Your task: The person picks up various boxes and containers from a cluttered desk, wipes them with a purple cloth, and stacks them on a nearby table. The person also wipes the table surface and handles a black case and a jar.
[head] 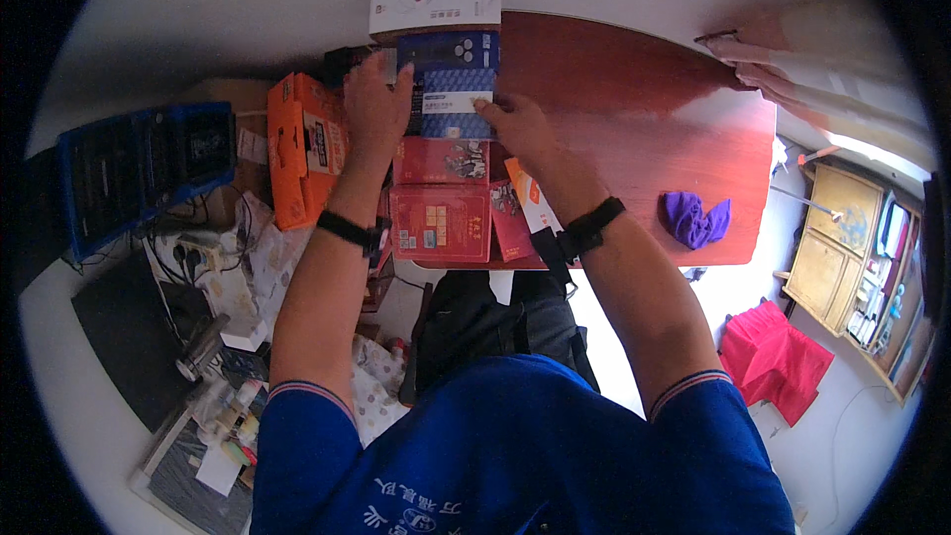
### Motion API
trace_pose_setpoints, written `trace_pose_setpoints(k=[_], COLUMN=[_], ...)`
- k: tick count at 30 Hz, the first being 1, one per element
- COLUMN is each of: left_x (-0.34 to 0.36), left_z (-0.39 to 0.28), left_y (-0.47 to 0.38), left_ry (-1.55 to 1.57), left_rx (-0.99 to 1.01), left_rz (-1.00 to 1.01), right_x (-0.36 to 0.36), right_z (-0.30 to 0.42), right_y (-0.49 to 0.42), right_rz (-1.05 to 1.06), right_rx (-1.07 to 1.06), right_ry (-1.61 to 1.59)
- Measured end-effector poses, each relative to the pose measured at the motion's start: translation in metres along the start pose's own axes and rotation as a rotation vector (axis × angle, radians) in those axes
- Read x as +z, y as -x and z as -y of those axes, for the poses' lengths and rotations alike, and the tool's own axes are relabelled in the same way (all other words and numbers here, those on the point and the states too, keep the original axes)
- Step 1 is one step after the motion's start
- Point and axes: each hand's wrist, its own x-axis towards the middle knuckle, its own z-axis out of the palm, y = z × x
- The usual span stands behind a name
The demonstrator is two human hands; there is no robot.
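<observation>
On a red-brown wooden table, my right hand [520, 126] touches the right edge of a blue patterned box with a white band [455, 121]; its thumb lies on the band. My left hand [379, 100] is raised just left of that box, fingers apart, with nothing seen in it. Behind them lie a dark blue box [446, 50] and a white box [438, 4] at the wall. Nearer me are two red boxes, one [442, 160] behind the other [446, 227]. A red packet [510, 227] and an orange-and-white item [531, 197] lie partly under my right forearm.
An orange carton [293, 163] stands left of the boxes. A purple cloth [696, 219] lies on the table [631, 134] at the right. A black bag [505, 323] is against the near edge. Cables and a power strip [197, 253] are at the left.
</observation>
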Motion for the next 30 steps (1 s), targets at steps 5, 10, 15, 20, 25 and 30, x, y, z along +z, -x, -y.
trace_pose_setpoints(k=[5,10,15,20,25,30], left_x=[0.000,0.000,-0.005,-0.004,-0.004,0.000], left_z=[-0.001,0.007,0.015,0.013,0.011,0.011], left_y=[0.043,0.051,0.054,0.054,0.058,0.066], left_ry=[0.157,0.202,0.129,0.152,0.117,0.211], left_rx=[-0.119,-0.046,0.076,0.107,0.093,0.039], left_rz=[0.406,0.558,0.659,0.630,0.599,0.539], right_x=[0.007,0.003,0.011,0.012,0.016,0.020], right_z=[-0.018,-0.021,-0.021,-0.023,-0.028,-0.034], right_y=[-0.016,-0.008,0.002,-0.003,-0.002,-0.002], right_rz=[-0.050,-0.085,-0.178,-0.138,-0.188,-0.251], right_rx=[0.040,-0.020,-0.098,-0.041,-0.135,-0.171], right_ry=[0.047,0.047,-0.077,-0.106,-0.055,0.008])
